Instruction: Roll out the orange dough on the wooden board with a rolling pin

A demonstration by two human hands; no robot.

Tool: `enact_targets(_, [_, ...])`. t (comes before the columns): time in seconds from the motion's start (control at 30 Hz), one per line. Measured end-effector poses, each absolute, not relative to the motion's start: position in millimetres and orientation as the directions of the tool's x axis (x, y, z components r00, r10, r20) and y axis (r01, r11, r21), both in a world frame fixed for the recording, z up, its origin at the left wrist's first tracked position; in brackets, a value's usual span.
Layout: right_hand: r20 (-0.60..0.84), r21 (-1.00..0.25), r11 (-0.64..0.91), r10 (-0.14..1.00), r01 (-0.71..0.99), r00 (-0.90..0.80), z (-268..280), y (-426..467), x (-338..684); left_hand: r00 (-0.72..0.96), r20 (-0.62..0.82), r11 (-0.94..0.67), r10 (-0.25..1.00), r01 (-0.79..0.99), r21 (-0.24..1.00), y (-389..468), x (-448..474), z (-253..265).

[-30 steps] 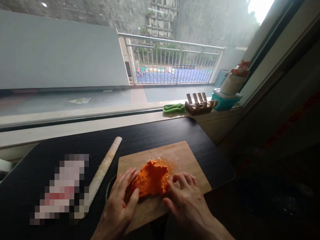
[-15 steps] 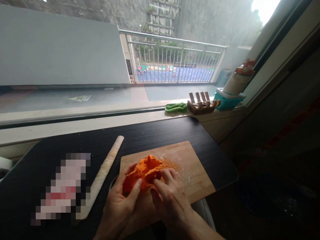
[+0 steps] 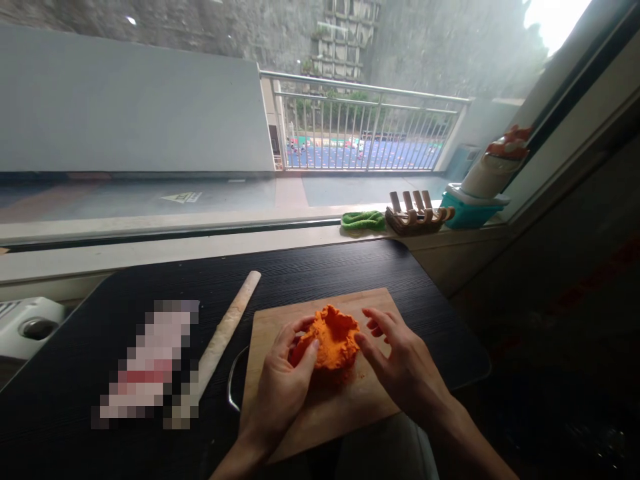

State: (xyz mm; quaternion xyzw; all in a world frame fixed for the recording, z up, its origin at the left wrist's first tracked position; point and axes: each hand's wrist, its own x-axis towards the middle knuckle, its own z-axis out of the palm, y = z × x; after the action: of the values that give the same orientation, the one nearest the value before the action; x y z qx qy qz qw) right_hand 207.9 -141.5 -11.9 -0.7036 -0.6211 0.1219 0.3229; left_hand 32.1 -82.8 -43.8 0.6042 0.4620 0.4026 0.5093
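Left hand curls round the orange dough, thumb in front! Right hand spreads at its far edge, contact unclear from here. Dough's over the board, 1 pin left of that, black table beneath.

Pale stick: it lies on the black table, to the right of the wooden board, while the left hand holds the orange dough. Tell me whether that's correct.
Wrong side: the head view shows the pale stick to the left of the wooden board. It does lie on the black table, and the left hand does hold the orange dough.
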Motion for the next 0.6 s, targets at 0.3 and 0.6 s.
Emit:
enact_targets(0.3, [0.219,-0.584,0.085,0.974,0.807,0.056,-37.8,-131.7,206.9,0.238,0.056,-0.17,0.97,0.49,0.855,-70.8,11.4,-48.2])
enact_targets(0.6, [0.191,-0.701,0.127,0.981,0.702,0.014,-33.3,-95.3,217.5,0.389,-0.053,-0.024,0.92,0.189,0.982,-62.4,25.3,-24.4])
